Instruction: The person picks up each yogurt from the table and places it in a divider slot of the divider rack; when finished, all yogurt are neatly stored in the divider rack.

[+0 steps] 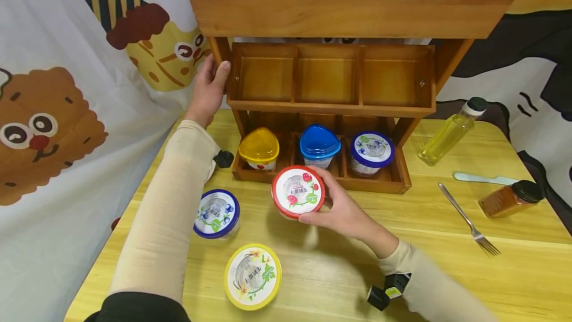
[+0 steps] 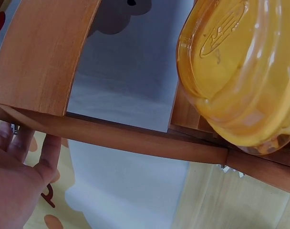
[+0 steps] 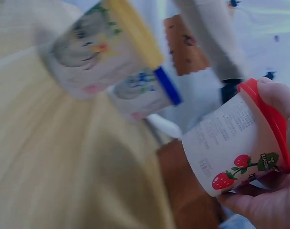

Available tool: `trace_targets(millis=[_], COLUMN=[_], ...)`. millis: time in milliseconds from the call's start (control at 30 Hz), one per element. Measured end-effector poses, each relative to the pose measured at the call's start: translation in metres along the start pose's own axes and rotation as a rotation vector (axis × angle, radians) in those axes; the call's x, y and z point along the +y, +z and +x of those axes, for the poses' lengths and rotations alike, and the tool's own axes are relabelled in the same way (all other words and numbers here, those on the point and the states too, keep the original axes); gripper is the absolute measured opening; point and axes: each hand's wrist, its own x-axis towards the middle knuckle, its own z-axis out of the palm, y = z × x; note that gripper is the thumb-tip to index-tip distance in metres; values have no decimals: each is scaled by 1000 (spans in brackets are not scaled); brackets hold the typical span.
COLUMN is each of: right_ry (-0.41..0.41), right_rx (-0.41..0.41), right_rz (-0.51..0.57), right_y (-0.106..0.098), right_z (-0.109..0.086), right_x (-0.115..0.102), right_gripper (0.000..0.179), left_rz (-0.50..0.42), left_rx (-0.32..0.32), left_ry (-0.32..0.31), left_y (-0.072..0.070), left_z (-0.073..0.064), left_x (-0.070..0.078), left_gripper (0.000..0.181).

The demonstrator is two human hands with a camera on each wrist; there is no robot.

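Observation:
My right hand [image 1: 346, 210] holds a red-lidded strawberry cup [image 1: 298, 192] in front of the wooden rack's lowest tier, thumb and fingers at its sides. In the right wrist view, the cup [image 3: 235, 143] is tilted, with strawberries printed on its white wall. With my left hand [image 1: 208, 88] I grip the left upright of the three-tier wooden rack [image 1: 353, 16]; the left wrist view has my fingers [image 2: 48, 155] against the wood. Along the bottom tier sit a yellow-lidded cup [image 1: 259, 147], a blue-lidded cup [image 1: 320, 143] and a round blueberry cup [image 1: 372, 152], one per compartment.
On the table stand another blueberry cup [image 1: 216, 214] and a yellow-rimmed cup [image 1: 252, 277], both near my left forearm. To the right are an oil bottle [image 1: 451, 133], a pale-handled knife [image 1: 482, 178], a fork [image 1: 466, 220] and a spice jar [image 1: 509, 199].

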Motion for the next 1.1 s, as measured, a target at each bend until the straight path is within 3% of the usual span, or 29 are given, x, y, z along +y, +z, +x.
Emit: trace_targets(millis=[200,433,700,900,1100], right_ry=[-105,-234,-440,-521,-528], right_rx=[78,218,358,451,510], right_rz=[44,93,145,165,202], right_y=[-20,-48,-81,-98,-109], right_z=[-5,-6,3,12,17], right_x=[-28,-67,-100,-114,-120], right_gripper=[93,93,88,85,81], left_rz=[-7,3,23,-2,0], left_rx=[9,0,4,5,6], left_ry=[14,-7,-19,8,18], left_y=[-1,0,-2,-2,-2], left_z=[7,0,6,7,5], left_x=[-10,-1,-8,-10,-10], left_gripper=[56,59,63,55,53])
